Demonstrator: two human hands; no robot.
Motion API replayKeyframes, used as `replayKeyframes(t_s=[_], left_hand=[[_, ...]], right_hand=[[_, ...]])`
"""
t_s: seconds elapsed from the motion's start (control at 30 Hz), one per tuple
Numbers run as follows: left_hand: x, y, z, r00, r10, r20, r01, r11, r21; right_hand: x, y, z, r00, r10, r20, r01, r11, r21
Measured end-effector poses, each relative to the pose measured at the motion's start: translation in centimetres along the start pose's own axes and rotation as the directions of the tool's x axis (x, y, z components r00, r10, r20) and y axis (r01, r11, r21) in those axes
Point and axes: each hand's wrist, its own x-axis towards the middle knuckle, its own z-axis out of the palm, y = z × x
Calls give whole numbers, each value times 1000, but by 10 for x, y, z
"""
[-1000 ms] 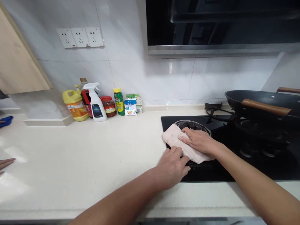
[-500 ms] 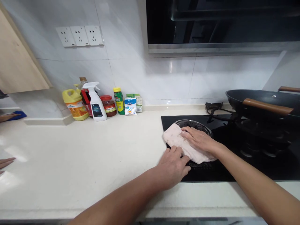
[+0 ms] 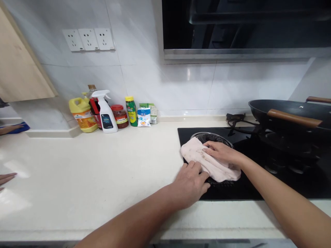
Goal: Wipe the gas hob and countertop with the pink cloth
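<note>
A pale pink, stained cloth [image 3: 199, 156] lies bunched on the left part of the black glass cooktop [image 3: 248, 187], partly over the round burner [image 3: 214, 138]. On top of it is my right hand [image 3: 222, 151], its fingers bent into the fabric and gripping it. My left hand [image 3: 191, 184] rests at the cooktop's left front edge, beside the cloth's near side. Its thumb stands apart from the bent fingers, and nothing shows in it. The left fingertips are partly hidden.
A black wok [image 3: 281, 108] with wooden handles sits on the right burner under a range hood [image 3: 232, 31]. By the wall stand a yellow jug [image 3: 82, 115], a white spray bottle [image 3: 107, 117], a red-lidded jar [image 3: 120, 117] and packets. Another person's hands [image 3: 6, 178] show at far left.
My right hand has slid slightly right and towards me on the cloth, which has shifted the same way and shows more folds. My left hand stays in place.
</note>
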Motion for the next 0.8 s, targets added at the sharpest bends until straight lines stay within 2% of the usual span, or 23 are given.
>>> replayKeyframes(t_s=[0.1,0.2,0.3,0.37,0.43,0.5,0.57,0.67,0.8], left_hand=[[0,0,0,1000,-8,3,8,1000,5],[0,1,-1,1000,-6,6,6,1000,3],[0,1,-1,1000,-5,0,5,1000,-6],[-1,0,0,1000,-4,-6,4,1000,-11],[-1,-1,1,1000,-3,-9,3,1000,-12],[0,-1,2,1000,-2,-5,2,1000,-7],[0,-1,2,1000,-1,6,1,1000,-1],[1,0,0,1000,-3,18,3,1000,7],[2,0,-1,1000,-10,29,9,1000,14]], right_hand=[[-1,-7,0,982,-36,-184,43,998,35],[-5,-15,0,922,-34,-386,78,992,100],[-6,-19,1,862,18,-506,49,992,118],[-4,-17,5,845,45,-532,0,996,85],[0,-14,11,882,39,-469,-26,999,33],[4,-12,18,949,5,-315,-20,999,-46],[6,-12,22,987,-34,-157,12,990,-141],[7,-17,21,998,-43,-43,33,979,-201],[13,-24,19,1000,23,-8,-24,971,-236]])
